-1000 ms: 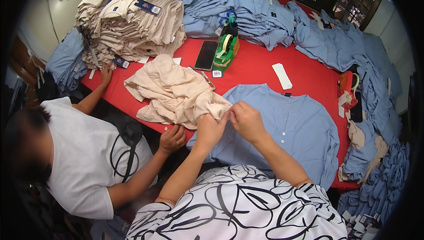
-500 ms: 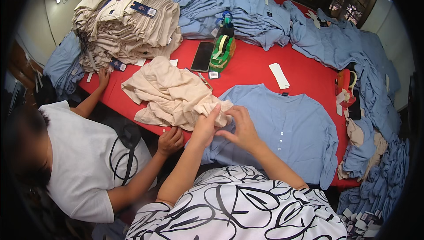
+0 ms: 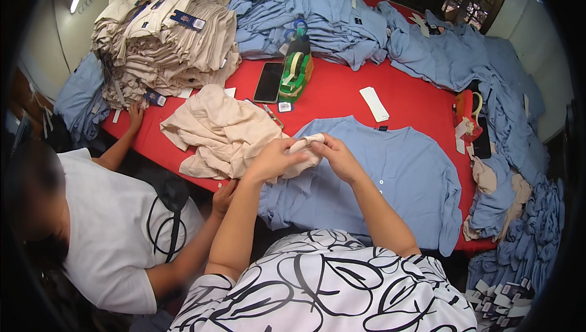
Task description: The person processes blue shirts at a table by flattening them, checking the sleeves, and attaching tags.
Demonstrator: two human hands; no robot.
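A crumpled cream garment (image 3: 213, 127) lies on the red table, and one end of it is lifted toward me. My left hand (image 3: 274, 160) is closed around that end. The fingers of my right hand (image 3: 336, 155) pinch the rolled edge of the same cloth. Under and beside my hands a light blue buttoned shirt (image 3: 390, 167) is spread flat, its neckline facing away from me. Part of its left side is covered by my hands and the cream cloth.
On my left a person in a white shirt (image 3: 110, 222) sits at the table edge. Tall stacks of cream garments (image 3: 165, 39) and blue garments (image 3: 293, 20) stand behind. A phone (image 3: 268, 81), a green tape dispenser (image 3: 296, 75), white tags (image 3: 373, 104) and a red tape dispenser (image 3: 467, 115) lie about.
My right hand has closed from a spread shape onto the cloth's edge. My left hand has turned flatter over the cloth. The view has shifted slightly.
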